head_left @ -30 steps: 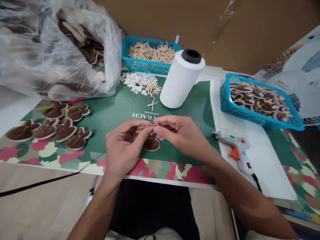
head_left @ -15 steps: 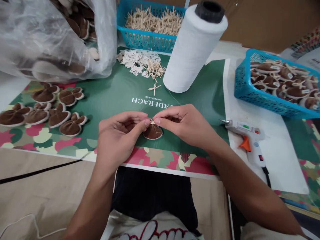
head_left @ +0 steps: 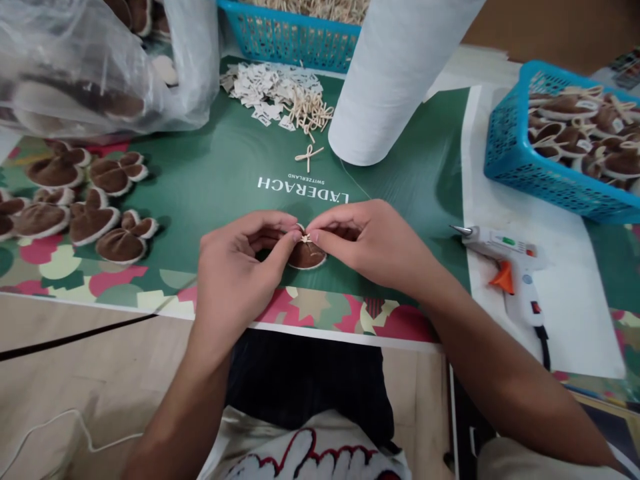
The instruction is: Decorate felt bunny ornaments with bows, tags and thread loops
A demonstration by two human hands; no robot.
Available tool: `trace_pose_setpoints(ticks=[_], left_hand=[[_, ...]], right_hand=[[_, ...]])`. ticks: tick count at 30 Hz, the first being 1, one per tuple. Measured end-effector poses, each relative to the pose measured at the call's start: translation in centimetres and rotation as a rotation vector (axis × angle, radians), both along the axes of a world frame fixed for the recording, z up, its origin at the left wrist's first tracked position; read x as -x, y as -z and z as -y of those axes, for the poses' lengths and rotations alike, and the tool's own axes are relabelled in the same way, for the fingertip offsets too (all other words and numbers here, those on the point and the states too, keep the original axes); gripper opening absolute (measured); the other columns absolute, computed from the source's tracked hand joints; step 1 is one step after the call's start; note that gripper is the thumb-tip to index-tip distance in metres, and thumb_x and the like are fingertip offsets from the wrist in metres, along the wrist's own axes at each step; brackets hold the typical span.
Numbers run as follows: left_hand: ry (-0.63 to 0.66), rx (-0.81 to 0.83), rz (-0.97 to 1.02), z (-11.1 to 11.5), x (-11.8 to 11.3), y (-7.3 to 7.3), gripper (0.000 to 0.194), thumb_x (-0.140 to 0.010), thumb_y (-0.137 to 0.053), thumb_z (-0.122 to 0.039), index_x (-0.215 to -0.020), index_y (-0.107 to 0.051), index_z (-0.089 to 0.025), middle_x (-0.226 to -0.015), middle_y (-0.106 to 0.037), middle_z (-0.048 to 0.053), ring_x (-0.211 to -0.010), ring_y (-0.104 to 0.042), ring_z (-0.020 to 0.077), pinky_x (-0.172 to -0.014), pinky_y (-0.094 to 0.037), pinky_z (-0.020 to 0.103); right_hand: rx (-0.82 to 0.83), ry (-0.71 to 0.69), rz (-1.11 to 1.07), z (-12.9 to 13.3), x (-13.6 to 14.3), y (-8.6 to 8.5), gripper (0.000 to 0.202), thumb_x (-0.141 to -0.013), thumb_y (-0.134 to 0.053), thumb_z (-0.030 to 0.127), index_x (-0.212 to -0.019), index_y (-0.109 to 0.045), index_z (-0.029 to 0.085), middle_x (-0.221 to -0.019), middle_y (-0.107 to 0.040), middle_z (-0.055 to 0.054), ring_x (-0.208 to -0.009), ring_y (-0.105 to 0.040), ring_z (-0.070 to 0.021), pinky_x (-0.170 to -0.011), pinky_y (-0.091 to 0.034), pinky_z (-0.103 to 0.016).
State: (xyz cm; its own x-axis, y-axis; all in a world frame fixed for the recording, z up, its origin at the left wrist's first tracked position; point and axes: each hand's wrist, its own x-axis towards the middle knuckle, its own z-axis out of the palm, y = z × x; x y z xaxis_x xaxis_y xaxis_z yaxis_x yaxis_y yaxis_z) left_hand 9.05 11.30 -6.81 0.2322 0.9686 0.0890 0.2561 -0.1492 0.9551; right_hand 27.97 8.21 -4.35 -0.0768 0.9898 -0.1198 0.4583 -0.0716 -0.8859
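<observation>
Both hands meet over a brown plush bunny (head_left: 307, 257) at the near middle of the green mat (head_left: 215, 187), pinching a cream cord bow (head_left: 306, 238).
From my remote seat I see the left hand (head_left: 243, 260) and the right hand (head_left: 373, 243) each with thumb and forefinger closed on the bow, one from either side; I cannot tell whether they also catch the plush. To the right, a glue gun (head_left: 510, 257) lies on white paper (head_left: 575, 293); to the left I count six more plush bunnies (head_left: 123, 245). Farther on, a loose bow (head_left: 309, 160) lies near the white thread cone (head_left: 395, 87), with a heap of white tags (head_left: 273, 87) and bows beyond. A blue basket (head_left: 560, 190) of plush pieces stands far right, a plastic bag (head_left: 185, 73) far left, and a second blue basket (head_left: 295, 39) farthest, behind the tags.
</observation>
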Motion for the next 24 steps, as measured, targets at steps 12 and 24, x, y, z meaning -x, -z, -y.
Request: trace_pose_setpoints(ticks=[12,24], left_hand=[[0.009,-0.064,-0.081,0.1,-0.3,-0.2,0.005,-0.087,-0.077,-0.022,-0.084,-0.073,-0.022,-0.085,-0.076,0.0,-0.077,-0.073,0.0157,-0.072,-0.062,0.027],[0.021,-0.108,-0.096,0.4,-0.2,0.0,0.002,-0.088,-0.075,-0.021,-0.087,-0.074,-0.022,-0.086,-0.076,-0.001,-0.077,-0.072,0.015,-0.073,-0.062,0.027]], right_hand=[[0.035,-0.021,0.019,-0.6,-0.3,0.1,0.007,-0.09,-0.071,0.025,-0.092,-0.076,0.021,-0.076,-0.071,0.001,-0.064,-0.061,-0.0124,-0.059,-0.046,-0.026],[-0.005,-0.073,0.053,-1.4,-0.4,-0.1,0.013,-0.092,-0.074,0.03,-0.085,-0.077,0.02,-0.073,-0.071,0.0,-0.068,-0.061,-0.0133,-0.064,-0.043,-0.027]])
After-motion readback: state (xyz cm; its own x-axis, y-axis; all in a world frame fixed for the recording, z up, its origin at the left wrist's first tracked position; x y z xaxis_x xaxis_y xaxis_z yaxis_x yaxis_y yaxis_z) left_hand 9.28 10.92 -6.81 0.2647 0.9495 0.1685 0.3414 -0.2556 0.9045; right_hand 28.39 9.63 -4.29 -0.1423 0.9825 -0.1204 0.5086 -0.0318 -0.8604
